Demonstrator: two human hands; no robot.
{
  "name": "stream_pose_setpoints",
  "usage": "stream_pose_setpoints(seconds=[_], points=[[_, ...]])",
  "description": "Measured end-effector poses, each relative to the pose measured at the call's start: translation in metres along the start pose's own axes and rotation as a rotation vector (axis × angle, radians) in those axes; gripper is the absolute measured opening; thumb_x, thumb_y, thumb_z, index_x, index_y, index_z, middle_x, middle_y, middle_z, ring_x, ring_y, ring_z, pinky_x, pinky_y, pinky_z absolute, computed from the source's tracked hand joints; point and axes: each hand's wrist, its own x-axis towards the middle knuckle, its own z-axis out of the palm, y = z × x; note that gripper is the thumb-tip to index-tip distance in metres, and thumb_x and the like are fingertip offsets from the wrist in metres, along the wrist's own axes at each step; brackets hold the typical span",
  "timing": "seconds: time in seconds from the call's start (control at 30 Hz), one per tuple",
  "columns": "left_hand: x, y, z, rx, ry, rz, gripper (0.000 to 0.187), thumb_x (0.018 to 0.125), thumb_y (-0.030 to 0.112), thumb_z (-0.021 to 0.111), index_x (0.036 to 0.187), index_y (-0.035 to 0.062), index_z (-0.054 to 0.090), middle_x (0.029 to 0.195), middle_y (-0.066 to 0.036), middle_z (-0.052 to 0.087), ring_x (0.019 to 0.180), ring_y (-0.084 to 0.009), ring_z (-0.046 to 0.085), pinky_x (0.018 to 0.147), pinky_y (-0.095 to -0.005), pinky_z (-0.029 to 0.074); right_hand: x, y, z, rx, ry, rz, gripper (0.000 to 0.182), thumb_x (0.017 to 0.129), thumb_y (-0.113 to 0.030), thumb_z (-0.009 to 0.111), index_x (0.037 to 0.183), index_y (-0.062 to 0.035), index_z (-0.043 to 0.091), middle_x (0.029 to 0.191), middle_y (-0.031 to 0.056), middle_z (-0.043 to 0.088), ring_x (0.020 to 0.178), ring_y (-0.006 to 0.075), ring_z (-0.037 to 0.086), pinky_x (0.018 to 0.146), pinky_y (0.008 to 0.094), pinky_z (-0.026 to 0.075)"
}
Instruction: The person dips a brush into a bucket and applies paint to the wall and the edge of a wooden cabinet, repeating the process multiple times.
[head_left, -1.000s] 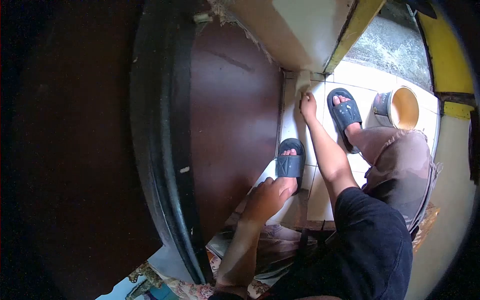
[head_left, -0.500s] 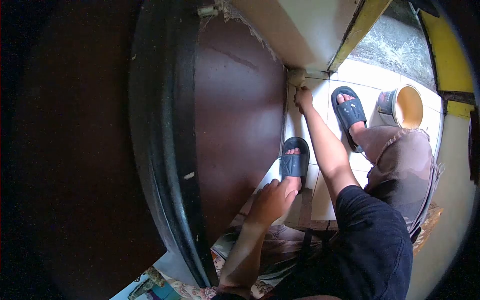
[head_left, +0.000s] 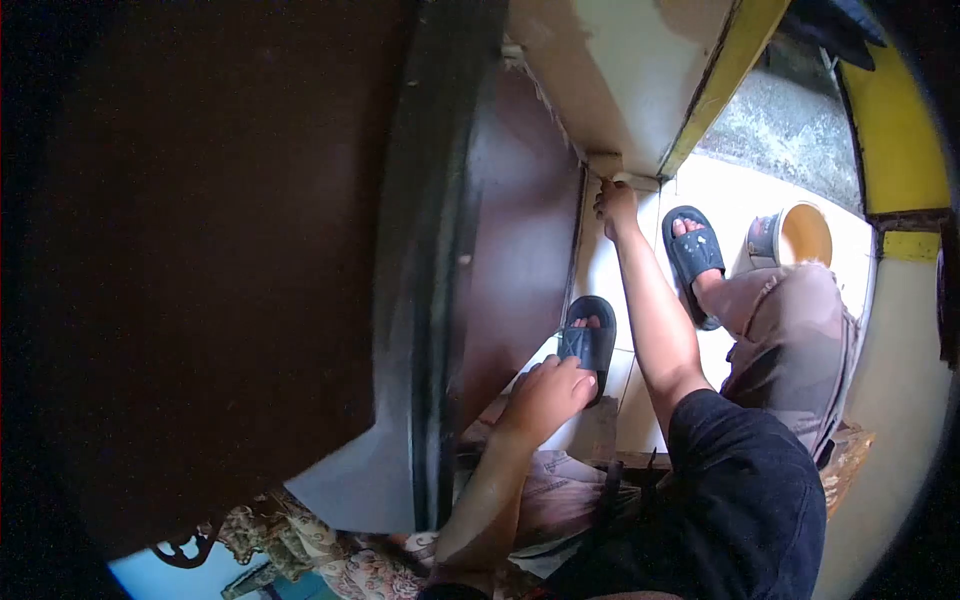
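Note:
Far out at the foot of the wall, my right hand (head_left: 617, 208) is closed around a brush, whose pale head (head_left: 604, 164) touches the corner where wall and floor meet. Its handle is mostly hidden by the fingers. My left hand (head_left: 548, 398) is nearer to me, just below my left sandal (head_left: 587, 340), with loosely bent fingers and nothing visible in it. A bucket (head_left: 804, 235) with a yellowish inside stands on the white tiles beyond my right knee.
A large dark brown panel with a black edge (head_left: 425, 280) fills the left side. My right sandal (head_left: 692, 250) is on the tiles. A cream wall (head_left: 640, 80) with a yellow edge rises ahead, and rough grey ground (head_left: 790, 120) lies beyond it. Patterned fabric (head_left: 370, 575) shows at the bottom.
The view has shifted, so the panel's black edge appears farther right. My right hand and the brush appear slightly lower and farther right, still at the wall's base. My left hand stays almost in place.

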Motion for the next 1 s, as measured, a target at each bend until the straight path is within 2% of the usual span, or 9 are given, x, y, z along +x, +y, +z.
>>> stream_pose_setpoints(seconds=[0.13,0.3,0.4,0.6,0.7,0.77,0.83,0.93,1.0], points=[[0.002,-0.001,-0.002,0.032,0.030,-0.036,0.043,0.086,0.035,0.055,0.112,0.0005,0.058,0.105,-0.024,0.059,0.101,-0.0394,0.056,0.088,-0.0450,0.045,0.001,-0.057,-0.004,0.050,0.021,0.027,0.019,0.090,-0.019,0.048,0.100,-0.0040,0.051,0.063,0.0056,0.050,0.050,0.0175,0.049,0.042,0.0316,0.036],[0.014,-0.008,-0.004,0.014,-0.005,-0.033,0.044,0.086,0.034,0.055,0.113,0.0001,0.059,0.113,-0.027,0.058,0.106,-0.0391,0.055,0.092,-0.0450,0.043,-0.097,-0.285,-0.036,0.238,-0.013,0.201,0.031,0.092,-0.023,0.049,0.102,0.0058,0.057,0.079,0.0208,0.064,0.073,0.0313,0.062,0.070,0.0403,0.048],[0.006,0.007,-0.014,0.025,-0.020,-0.058,0.044,0.085,0.034,0.055,0.113,0.0001,0.059,0.113,-0.025,0.058,0.107,-0.0384,0.055,0.093,-0.0450,0.043,-0.109,-0.332,-0.042,0.196,0.070,-0.018,0.029,0.093,-0.020,0.047,0.102,0.0054,0.055,0.083,0.0208,0.063,0.076,0.0295,0.061,0.072,0.0384,0.047],[0.015,-0.010,0.001,0.059,-0.013,-0.013,0.045,0.083,0.034,0.056,0.113,0.0000,0.060,0.117,-0.021,0.058,0.109,-0.0342,0.056,0.094,-0.0419,0.043,-0.111,-0.372,-0.051,0.084,0.143,-0.283,0.027,0.090,-0.013,0.045,0.109,0.0054,0.051,0.097,0.0275,0.059,0.094,0.0411,0.057,0.083,0.0414,0.043],[0.021,-0.023,0.015,0.071,0.035,0.102,0.042,0.081,0.036,0.058,0.097,-0.0013,0.066,0.106,-0.020,0.063,0.098,-0.0343,0.061,0.086,-0.0424,0.048,-0.069,-0.314,-0.045,0.030,0.143,-0.328,0.027,0.089,-0.015,0.047,0.106,0.0052,0.051,0.094,0.0258,0.061,0.090,0.0380,0.059,0.079,0.0418,0.045],[0.007,-0.014,0.010,0.057,0.052,0.075,0.035,0.076,0.030,0.064,0.099,0.0030,0.067,0.091,-0.017,0.068,0.086,-0.0299,0.065,0.078,-0.0394,0.050,-0.073,-0.267,-0.057,0.049,0.059,-0.062,0.022,0.093,-0.025,0.050,0.096,-0.0032,0.052,0.062,0.0060,0.054,0.049,0.0168,0.052,0.039,0.0316,0.040],[0.027,-0.028,0.028,-0.094,0.034,0.032,0.027,0.074,0.024,0.064,0.096,0.0075,0.069,0.091,-0.015,0.069,0.080,-0.0287,0.066,0.075,-0.0392,0.050,-0.035,-0.182,-0.081,-0.107,0.094,-0.202,0.022,0.092,-0.023,0.050,0.080,-0.0050,0.048,0.057,0.0046,0.050,0.044,0.0170,0.052,0.037,0.0318,0.040],[0.019,-0.020,0.020,-0.092,-0.104,-0.077,0.036,0.079,0.031,0.059,0.094,-0.0001,0.068,0.094,-0.020,0.067,0.085,-0.0309,0.066,0.077,-0.0386,0.050,-0.134,-0.251,-0.140,0.151,-0.115,0.156,0.019,0.093,-0.027,0.049,0.081,-0.0116,0.049,0.055,-0.0006,0.045,0.039,0.0098,0.040,0.033,0.0251,0.031],[0.021,-0.022,0.022,-0.019,-0.004,0.041,0.038,0.080,0.033,0.058,0.094,-0.0016,0.067,0.095,-0.021,0.066,0.087,-0.0319,0.065,0.078,-0.0389,0.050,-0.141,-0.261,-0.163,0.149,-0.044,0.211,0.021,0.093,-0.028,0.048,0.078,-0.0130,0.047,0.055,-0.0018,0.042,0.038,0.0091,0.039,0.031,0.0253,0.028]])
